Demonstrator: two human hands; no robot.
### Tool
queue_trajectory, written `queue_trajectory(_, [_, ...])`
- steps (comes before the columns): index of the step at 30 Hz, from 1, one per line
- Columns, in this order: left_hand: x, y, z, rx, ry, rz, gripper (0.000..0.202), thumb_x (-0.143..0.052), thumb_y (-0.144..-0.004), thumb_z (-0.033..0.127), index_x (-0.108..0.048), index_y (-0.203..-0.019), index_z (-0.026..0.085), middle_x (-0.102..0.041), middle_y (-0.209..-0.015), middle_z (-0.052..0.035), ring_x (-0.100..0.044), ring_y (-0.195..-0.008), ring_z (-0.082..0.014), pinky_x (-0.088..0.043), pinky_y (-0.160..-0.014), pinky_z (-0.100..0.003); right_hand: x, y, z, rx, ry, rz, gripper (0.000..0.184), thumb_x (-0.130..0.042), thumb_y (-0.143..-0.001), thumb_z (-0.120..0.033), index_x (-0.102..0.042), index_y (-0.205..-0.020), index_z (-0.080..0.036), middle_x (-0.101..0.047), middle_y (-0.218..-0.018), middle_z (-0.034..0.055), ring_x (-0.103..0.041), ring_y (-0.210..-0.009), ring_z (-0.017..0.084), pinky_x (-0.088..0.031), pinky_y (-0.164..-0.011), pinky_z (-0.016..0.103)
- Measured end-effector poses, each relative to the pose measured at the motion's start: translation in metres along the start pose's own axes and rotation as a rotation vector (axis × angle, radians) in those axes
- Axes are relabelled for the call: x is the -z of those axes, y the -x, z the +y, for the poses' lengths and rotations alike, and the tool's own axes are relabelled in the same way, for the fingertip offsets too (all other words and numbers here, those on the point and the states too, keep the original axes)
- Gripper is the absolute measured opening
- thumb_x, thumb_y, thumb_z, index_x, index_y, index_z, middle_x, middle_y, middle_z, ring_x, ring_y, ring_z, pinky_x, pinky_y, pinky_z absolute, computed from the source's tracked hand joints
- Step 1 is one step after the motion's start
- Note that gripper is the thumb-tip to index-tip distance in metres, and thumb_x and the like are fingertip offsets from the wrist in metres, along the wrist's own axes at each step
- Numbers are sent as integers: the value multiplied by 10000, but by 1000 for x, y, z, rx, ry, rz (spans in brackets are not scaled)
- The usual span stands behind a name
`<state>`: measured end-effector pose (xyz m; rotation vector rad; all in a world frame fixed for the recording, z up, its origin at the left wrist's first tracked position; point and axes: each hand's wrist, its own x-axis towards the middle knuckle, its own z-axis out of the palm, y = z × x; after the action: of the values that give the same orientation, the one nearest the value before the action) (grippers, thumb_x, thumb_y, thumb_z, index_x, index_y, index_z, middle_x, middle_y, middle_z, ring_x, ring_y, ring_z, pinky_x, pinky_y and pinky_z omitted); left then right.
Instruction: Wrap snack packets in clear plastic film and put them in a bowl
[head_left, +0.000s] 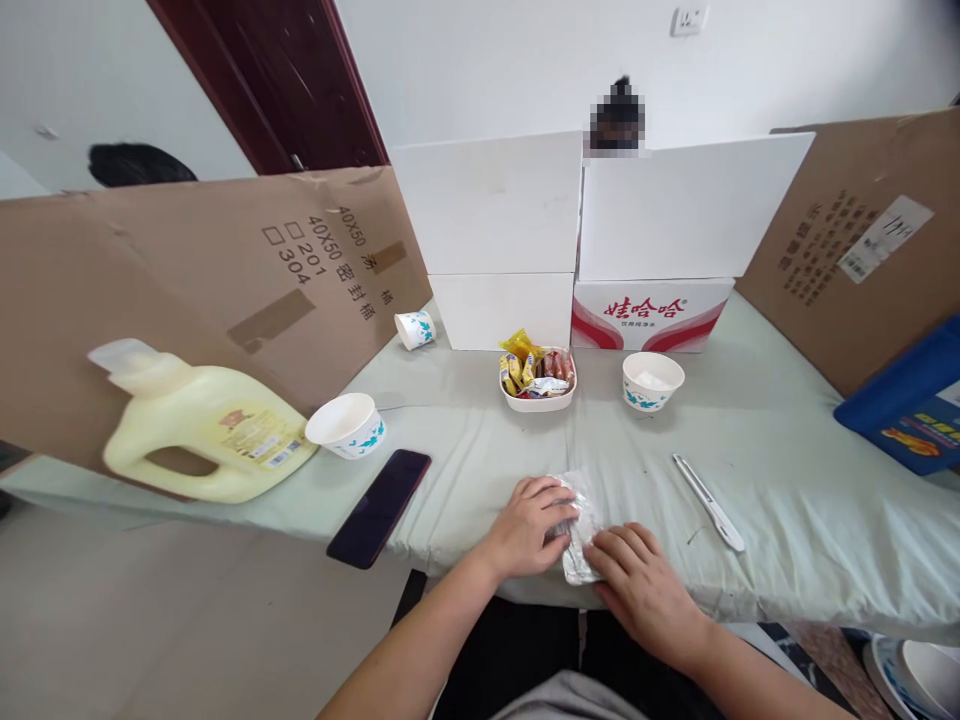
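A crinkled, shiny silver foil piece (582, 560) lies near the table's front edge, between my two hands. My left hand (531, 528) is at its left side, with bent fingers closed over that edge. From the right, my right hand (646, 592) grips the lower right part, fingers pressed together. Both hands hide some of the foil, so I cannot tell whether it wraps anything. To the right lies a white utility knife (709, 503). Beyond the hands stands a white tray (538, 404) of wrapped snacks, and right of it a paper bowl (652, 382) with something white inside.
A dark phone (380, 508), a paper bowl (347, 425), a tipped paper cup (415, 329) and a pale yellow jug (210, 430) are on the left. White boxes (502, 310) and cardboard panels (870, 230) wall the table. A blue container (904, 410) leans at right.
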<state>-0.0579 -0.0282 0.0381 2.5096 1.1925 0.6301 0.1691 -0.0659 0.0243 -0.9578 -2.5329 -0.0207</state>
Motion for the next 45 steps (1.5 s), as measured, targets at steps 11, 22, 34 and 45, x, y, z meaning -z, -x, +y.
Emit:
queue_trajectory(11, [-6,1,-9,31,183,145,514,-561,-714,109,-531,-1215,220,-581,-1248,-79,-515,-1195,-239,-399,-1031,-440,0,-48,10,-163,-243,-180,264,-314,-974,-206,-573,-929,-198,-636,-823,33,-597,-733,154,-415,-648,265])
queue_trajectory(22, [-7,3,-13,74,230,163,549,-500,-778,80,-443,-1309,209,-460,-1385,-108,-422,-1300,-249,-400,-1070,-458,-36,-79,11,-425,58,-163,196,-378,-958,-212,-557,-882,-185,-635,-803,43,-623,-685,163,-313,-561,269])
queue_trajectory(34, [-16,-3,-9,180,81,274,360,-713,-678,181,-601,-1019,163,-553,-1207,-135,-464,-1228,-321,-419,-1044,-533,-12,-78,49,-393,100,-5,179,-477,-910,-191,-591,-1045,-162,-607,-1053,125,-538,-1011,255,-391,-860,370])
queue_trajectory(45, [-15,3,-17,289,151,461,192,-460,-789,76,-559,-909,187,-600,-1016,-96,-585,-992,-234,-520,-863,-420,-3,-70,46,-10,-73,-208,189,-458,-899,-118,-618,-846,-204,-611,-862,32,-531,-814,171,-419,-746,283])
